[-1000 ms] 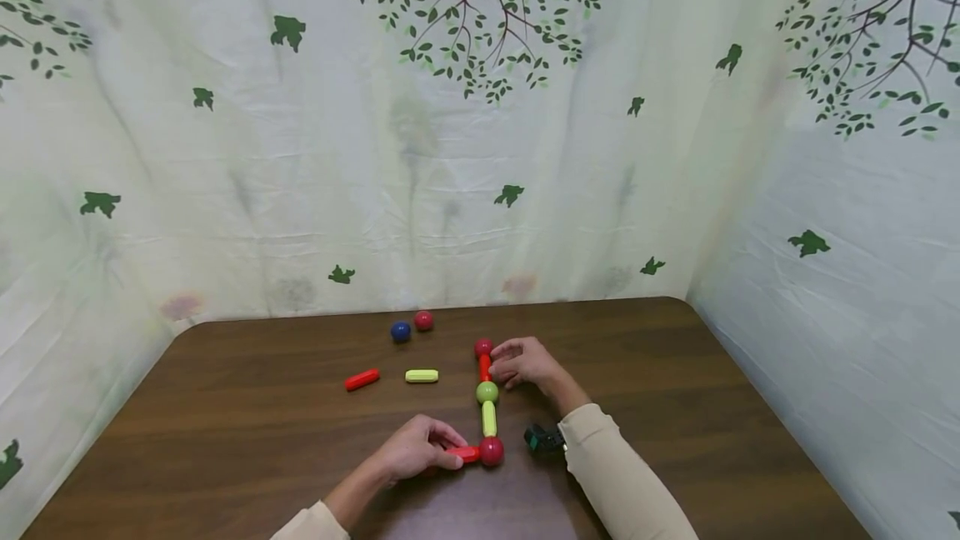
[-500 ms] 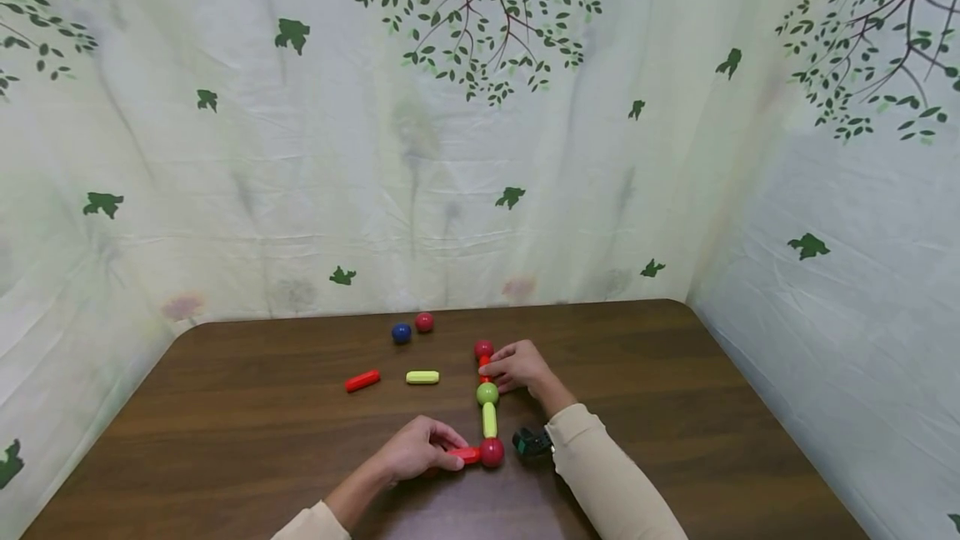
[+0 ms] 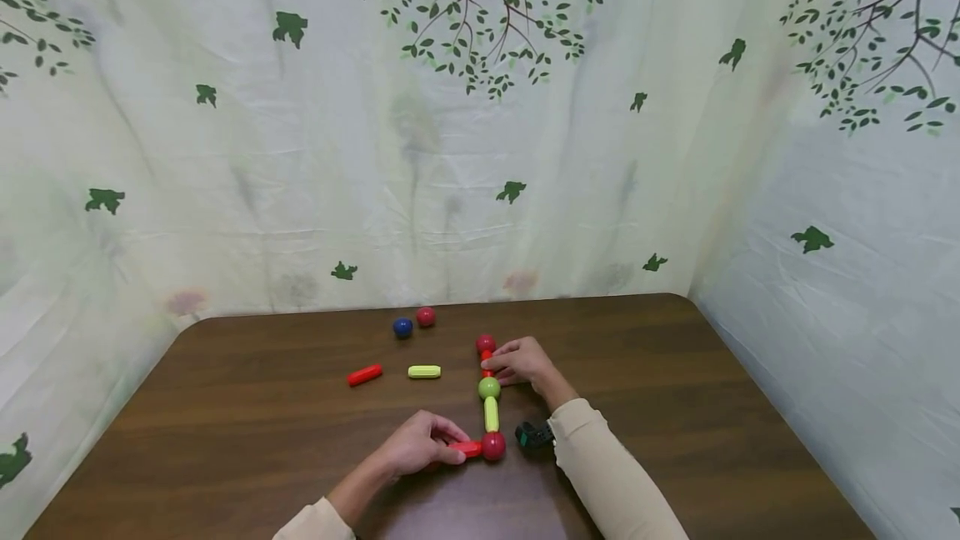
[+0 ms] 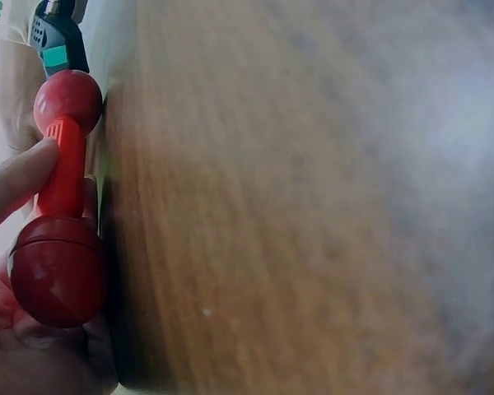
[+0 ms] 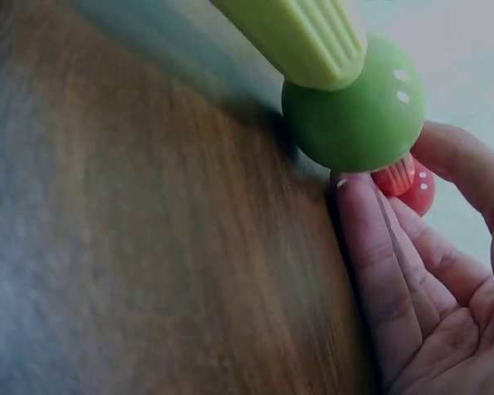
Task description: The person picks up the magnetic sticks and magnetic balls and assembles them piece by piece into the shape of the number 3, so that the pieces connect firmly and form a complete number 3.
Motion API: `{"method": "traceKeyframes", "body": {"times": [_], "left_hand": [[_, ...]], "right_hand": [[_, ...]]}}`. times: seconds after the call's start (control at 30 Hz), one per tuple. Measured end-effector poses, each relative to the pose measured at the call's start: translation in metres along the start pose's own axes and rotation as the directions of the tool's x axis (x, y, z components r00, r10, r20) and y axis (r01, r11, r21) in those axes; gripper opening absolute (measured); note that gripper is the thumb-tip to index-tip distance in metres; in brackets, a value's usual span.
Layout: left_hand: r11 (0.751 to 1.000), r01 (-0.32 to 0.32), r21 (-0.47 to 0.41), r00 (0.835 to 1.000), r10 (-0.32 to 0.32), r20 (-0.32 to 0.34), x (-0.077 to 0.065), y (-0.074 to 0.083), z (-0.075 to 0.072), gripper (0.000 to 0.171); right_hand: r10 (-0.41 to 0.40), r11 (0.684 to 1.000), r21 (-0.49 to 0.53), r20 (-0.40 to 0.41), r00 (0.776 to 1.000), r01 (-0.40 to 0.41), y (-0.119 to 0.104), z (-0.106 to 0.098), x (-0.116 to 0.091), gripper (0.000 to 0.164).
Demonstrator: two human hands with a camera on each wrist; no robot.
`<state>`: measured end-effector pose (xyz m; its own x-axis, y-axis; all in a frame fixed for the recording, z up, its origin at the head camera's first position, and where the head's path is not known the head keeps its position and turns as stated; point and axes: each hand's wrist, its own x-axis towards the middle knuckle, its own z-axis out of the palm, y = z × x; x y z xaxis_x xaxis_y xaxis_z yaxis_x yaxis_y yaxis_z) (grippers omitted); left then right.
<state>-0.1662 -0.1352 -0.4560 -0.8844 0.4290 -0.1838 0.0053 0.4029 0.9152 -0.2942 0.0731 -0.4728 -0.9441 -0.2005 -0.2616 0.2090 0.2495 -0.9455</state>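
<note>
An L-shaped chain of toy rods and balls lies on the table. My left hand (image 3: 423, 444) pinches its near red rod (image 3: 467, 447), between thumb and fingers. One end of that rod meets the corner red ball (image 3: 493, 446); the other carries a red ball (image 4: 58, 276), at my palm in the left wrist view and hidden in the head view. From the corner, a yellow-green rod (image 3: 491, 414) runs to a green ball (image 3: 489, 388). Beyond it, my right hand (image 3: 525, 363) pinches the far red rod (image 3: 487, 354), which ends in another red ball (image 3: 486, 342).
Left of the chain lie a loose red rod (image 3: 364, 375) and a loose yellow-green rod (image 3: 424, 372). Near the back edge of the brown table (image 3: 225, 440) sit a blue ball (image 3: 402, 327) and a red ball (image 3: 426, 317). A black device (image 3: 533, 435) is on my right wrist.
My right hand has moved slightly left, and its fingers have come across the far red rod and pinch it. The left hand keeps its hold on the near red rod.
</note>
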Motion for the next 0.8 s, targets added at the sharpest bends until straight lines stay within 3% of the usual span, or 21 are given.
{"method": "traceKeyframes", "body": {"times": [0.2, 0.4, 0.8], "left_hand": [[1.0, -0.017, -0.019, 1.0, 0.017, 0.0, 0.0001, -0.002, 0.0021, 0.019], [1.0, -0.004, 0.018, 1.0, 0.004, -0.006, 0.0016, -0.0033, -0.0007, 0.02], [0.999, -0.02, 0.034, 0.999, 0.019, 0.03, 0.0047, 0.0004, -0.0037, 0.018]], "right_hand": [[0.009, 1.0, 0.007, 0.001, 1.0, -0.009, 0.0022, -0.0014, 0.0002, 0.024], [-0.002, 1.0, 0.012, 0.002, 1.0, 0.002, 0.0005, -0.0002, 0.001, 0.026], [-0.007, 1.0, 0.027, 0.01, 1.0, 0.007, 0.0017, -0.0009, 0.0006, 0.029]]}}
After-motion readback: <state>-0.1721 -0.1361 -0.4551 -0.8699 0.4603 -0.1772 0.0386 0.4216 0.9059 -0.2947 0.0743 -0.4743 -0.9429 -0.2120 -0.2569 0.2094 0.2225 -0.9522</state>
